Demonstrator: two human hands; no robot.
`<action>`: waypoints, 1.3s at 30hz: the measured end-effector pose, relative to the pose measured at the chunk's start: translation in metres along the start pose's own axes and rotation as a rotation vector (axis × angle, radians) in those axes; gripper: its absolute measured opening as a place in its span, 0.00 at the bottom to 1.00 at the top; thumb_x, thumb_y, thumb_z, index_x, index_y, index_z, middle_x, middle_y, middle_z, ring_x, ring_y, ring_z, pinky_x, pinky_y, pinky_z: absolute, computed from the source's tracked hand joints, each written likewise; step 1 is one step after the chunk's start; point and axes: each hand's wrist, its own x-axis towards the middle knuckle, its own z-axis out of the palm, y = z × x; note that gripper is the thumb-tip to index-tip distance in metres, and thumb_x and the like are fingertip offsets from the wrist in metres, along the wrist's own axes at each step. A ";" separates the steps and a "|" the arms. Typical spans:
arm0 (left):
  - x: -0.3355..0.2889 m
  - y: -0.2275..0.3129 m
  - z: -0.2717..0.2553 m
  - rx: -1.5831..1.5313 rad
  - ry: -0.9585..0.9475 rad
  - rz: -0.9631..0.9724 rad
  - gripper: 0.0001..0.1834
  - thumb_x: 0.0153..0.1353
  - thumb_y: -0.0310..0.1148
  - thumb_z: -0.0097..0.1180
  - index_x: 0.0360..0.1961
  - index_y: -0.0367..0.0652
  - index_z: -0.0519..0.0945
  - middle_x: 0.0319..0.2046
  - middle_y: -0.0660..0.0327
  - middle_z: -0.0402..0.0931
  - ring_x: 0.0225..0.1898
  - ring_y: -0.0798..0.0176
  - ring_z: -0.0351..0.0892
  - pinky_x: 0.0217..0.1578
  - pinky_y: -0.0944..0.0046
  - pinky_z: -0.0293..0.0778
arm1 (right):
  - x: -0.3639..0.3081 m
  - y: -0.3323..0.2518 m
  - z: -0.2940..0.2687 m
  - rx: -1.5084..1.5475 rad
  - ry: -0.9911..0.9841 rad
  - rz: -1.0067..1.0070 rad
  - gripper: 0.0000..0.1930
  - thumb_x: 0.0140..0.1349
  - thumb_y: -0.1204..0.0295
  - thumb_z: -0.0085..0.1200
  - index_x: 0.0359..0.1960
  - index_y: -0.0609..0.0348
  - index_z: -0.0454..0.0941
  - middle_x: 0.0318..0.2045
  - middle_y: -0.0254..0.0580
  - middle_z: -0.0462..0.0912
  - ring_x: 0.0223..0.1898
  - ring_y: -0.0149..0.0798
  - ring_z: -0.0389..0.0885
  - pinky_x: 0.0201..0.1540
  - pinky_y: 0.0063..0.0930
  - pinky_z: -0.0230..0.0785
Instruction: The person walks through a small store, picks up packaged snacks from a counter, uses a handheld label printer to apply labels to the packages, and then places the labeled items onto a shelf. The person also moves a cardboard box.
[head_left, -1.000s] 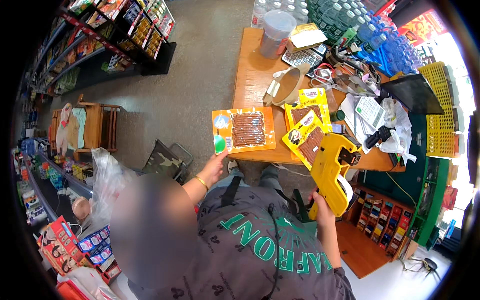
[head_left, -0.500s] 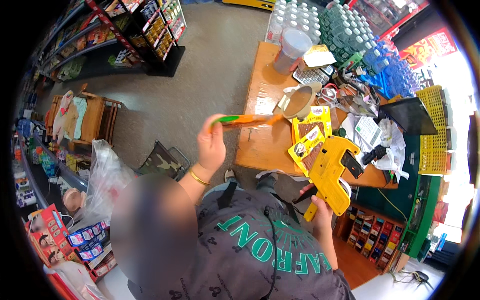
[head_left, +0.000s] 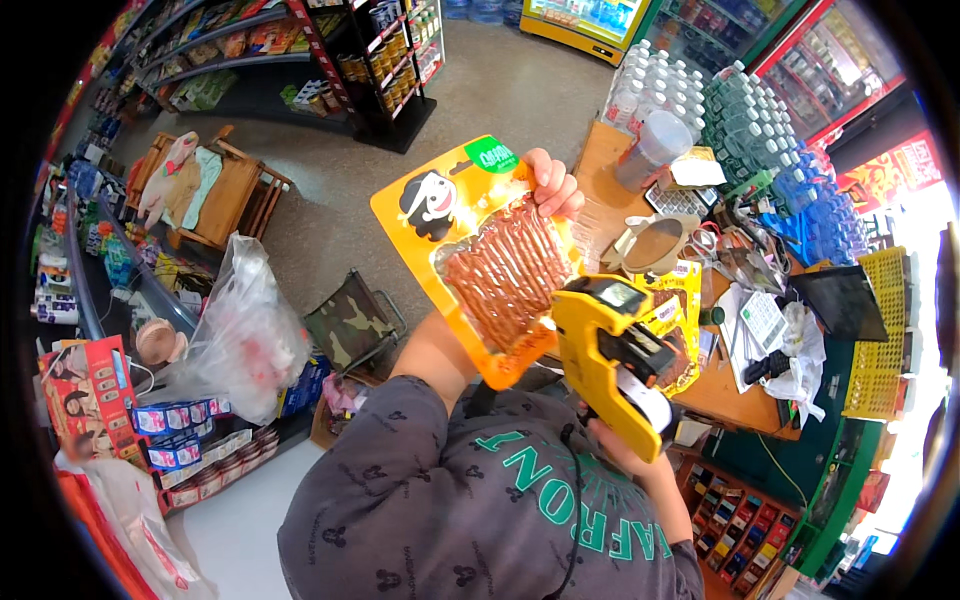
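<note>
In the middle of the frame my left hand (head_left: 555, 185) grips a packet of meat sticks (head_left: 505, 275) by its upper right edge, fingers curled over the front. The packet is flat and yellow-orange, tilted with its top toward the upper left. Through its clear window I see glossy reddish-brown sticks packed side by side; above them are a cartoon figure in a dark cap and a green patch at the top corner.

Just right of and below centre, my right hand (head_left: 625, 450) is wrapped around the handle of a yellow price labeller (head_left: 592, 360) with black parts and a white label roll. Its head overlaps the packet's lower right edge; whether the two touch, I cannot tell.

The packet covers my left wrist and thumb, and the labeller hides most of my right fingers. Behind the labeller, more yellow packets (head_left: 688, 285) on the wooden desk (head_left: 720, 390) are partly covered, and their contents are hard to make out.
</note>
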 end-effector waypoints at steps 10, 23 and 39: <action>0.017 -0.034 0.005 -0.133 -0.114 -0.063 0.12 0.63 0.39 0.46 0.34 0.40 0.68 0.22 0.65 0.64 0.23 0.69 0.64 0.30 0.68 0.59 | 0.020 -0.032 0.008 0.123 0.109 0.006 0.20 0.44 0.69 0.62 0.41 0.60 0.73 0.36 0.47 0.78 0.35 0.50 0.79 0.38 0.32 0.72; 0.002 -0.069 0.007 -0.223 0.047 -0.139 0.13 0.55 0.38 0.57 0.31 0.44 0.68 0.19 0.67 0.62 0.22 0.71 0.64 0.29 0.67 0.60 | 0.006 -0.019 0.014 0.142 0.151 0.003 0.21 0.47 0.70 0.61 0.45 0.61 0.72 0.37 0.46 0.77 0.38 0.44 0.78 0.42 0.29 0.70; -0.115 -0.099 0.034 -0.320 0.760 -0.311 0.08 0.63 0.34 0.47 0.35 0.40 0.67 0.17 0.64 0.61 0.19 0.70 0.62 0.24 0.72 0.60 | -0.192 0.146 -0.081 0.444 1.298 0.764 0.11 0.53 0.77 0.54 0.39 0.65 0.72 0.30 0.38 0.77 0.29 0.31 0.76 0.32 0.25 0.69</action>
